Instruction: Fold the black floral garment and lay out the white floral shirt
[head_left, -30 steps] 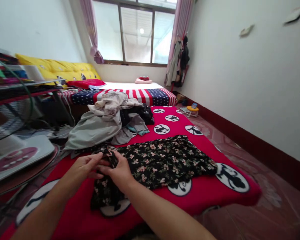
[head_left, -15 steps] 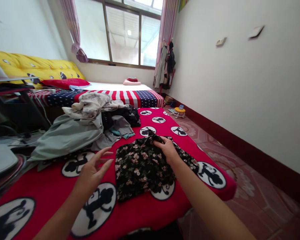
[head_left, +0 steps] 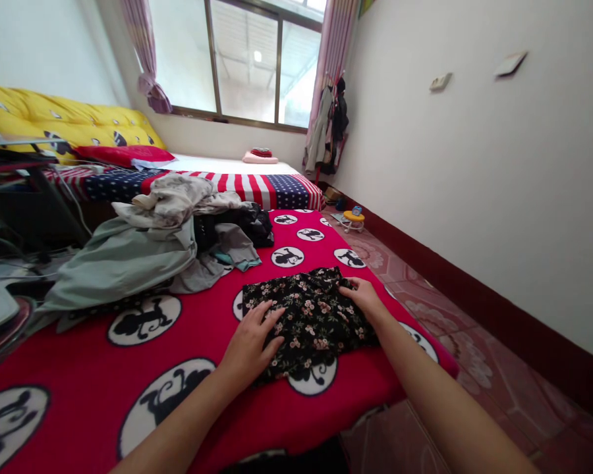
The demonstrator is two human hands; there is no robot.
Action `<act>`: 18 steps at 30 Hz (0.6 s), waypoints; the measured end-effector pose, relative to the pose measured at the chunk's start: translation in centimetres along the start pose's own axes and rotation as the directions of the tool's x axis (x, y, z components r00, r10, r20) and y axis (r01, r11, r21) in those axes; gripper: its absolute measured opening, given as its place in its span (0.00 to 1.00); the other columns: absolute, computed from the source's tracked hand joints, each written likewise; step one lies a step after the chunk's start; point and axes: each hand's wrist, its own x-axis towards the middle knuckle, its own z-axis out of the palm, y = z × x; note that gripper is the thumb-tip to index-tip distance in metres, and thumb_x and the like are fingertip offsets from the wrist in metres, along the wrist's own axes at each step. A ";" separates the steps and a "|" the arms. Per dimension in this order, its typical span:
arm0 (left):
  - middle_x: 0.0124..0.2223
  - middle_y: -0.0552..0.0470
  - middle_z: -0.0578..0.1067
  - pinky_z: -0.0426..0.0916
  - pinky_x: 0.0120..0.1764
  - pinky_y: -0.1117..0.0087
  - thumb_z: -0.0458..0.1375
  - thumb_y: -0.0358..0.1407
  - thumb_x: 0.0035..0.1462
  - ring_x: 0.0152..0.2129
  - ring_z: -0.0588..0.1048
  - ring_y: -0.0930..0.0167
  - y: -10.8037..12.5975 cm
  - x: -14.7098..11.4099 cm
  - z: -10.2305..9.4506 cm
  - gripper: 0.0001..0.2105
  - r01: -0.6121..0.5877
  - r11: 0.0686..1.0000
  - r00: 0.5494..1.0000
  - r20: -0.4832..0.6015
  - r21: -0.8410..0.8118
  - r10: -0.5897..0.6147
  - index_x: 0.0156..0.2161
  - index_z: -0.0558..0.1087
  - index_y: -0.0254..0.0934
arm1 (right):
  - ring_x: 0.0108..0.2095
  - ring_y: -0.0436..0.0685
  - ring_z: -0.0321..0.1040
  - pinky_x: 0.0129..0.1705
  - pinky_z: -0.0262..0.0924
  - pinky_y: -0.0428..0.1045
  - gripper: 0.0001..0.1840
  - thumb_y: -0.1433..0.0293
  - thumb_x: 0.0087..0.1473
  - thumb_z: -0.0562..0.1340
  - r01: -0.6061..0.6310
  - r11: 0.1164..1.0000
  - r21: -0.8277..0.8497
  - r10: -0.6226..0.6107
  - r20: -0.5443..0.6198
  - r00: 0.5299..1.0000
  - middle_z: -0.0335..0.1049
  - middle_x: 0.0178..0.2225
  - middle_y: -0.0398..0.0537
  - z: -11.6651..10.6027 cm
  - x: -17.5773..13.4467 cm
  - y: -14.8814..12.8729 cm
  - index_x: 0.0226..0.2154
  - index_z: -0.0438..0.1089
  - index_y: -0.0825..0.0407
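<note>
On the left, a heap of clothes (head_left: pixel 133 253) is lying on the red blanket (head_left: pixel 84 365). Next, the left hand (head_left: pixel 250 339) is lying open, fingers apart, over the left part of the floral cloth (head_left: pixel 313 316), which is stretching across the blanket between the two hands. Farther right, the right hand (head_left: pixel 368 299) is touching the cloth's right edge with thumb and fingertips; whether it is gripping the fabric, I cannot tell

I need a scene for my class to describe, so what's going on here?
A person has both hands at a black floral garment lying on a red cover. The left hand is open over its left side; the right hand is at its right edge, its grip unclear. A clothes heap lies farther off, leftward.
</note>
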 end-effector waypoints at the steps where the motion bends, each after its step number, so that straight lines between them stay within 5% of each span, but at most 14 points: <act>1: 0.62 0.43 0.63 0.56 0.60 0.49 0.55 0.36 0.58 0.60 0.60 0.57 -0.1 -0.1 0.3 0.23 -0.006 0.999 1.000 -0.002 0.038 0.006 0.60 0.64 0.42 | 0.38 0.60 0.73 0.40 0.64 0.50 0.22 0.66 0.35 0.68 0.003 0.999 -0.043 -0.004 -0.012 1.000 0.77 0.37 0.52 -0.1 0.3 0.2 0.37 0.75 0.55; 6: 0.63 0.43 0.63 0.55 0.61 0.48 0.56 0.40 0.58 0.60 0.60 0.57 -0.2 -0.3 0.1 0.24 -0.010 0.997 1.000 0.025 0.082 0.008 0.60 0.64 0.43 | 0.32 0.60 0.71 0.37 0.61 0.51 0.12 0.61 0.40 0.67 -0.015 0.961 -0.275 -0.007 -0.079 0.997 0.75 0.27 0.50 -1.1 1.3 0.0 0.27 0.76 0.52; 11: 0.62 0.44 0.65 0.60 0.59 0.54 0.49 0.45 0.63 0.59 0.63 0.60 -0.2 2.0 -1.5 0.22 0.053 0.998 0.998 0.045 -0.032 -0.051 0.57 0.68 0.39 | 0.37 0.57 0.69 0.41 0.60 0.51 0.15 0.67 0.50 0.57 0.029 0.908 -0.419 -0.168 -0.298 0.940 0.73 0.42 0.54 -0.6 0.8 -1.9 0.39 0.74 0.53; 15: 0.62 0.43 0.65 0.56 0.60 0.51 0.47 0.46 0.64 0.60 0.61 0.59 -1.2 3.7 -1.0 0.23 0.076 0.997 0.994 0.074 0.006 -0.076 0.58 0.67 0.39 | 0.37 0.55 0.69 0.40 0.61 0.49 0.23 0.66 0.45 0.62 0.303 0.820 -0.486 -0.358 -0.023 0.933 0.71 0.45 0.50 1.7 -0.5 -3.2 0.47 0.70 0.50; 18: 0.64 0.41 0.62 0.52 0.60 0.46 0.48 0.48 0.62 0.61 0.59 0.57 -2.1 3.8 0.2 0.24 0.091 0.993 0.994 0.050 0.071 -0.095 0.59 0.66 0.40 | 0.40 0.58 0.69 0.41 0.61 0.49 0.22 0.67 0.40 0.67 0.356 0.760 -0.544 -0.306 0.183 0.934 0.73 0.41 0.48 2.8 0.1 -3.5 0.42 0.74 0.49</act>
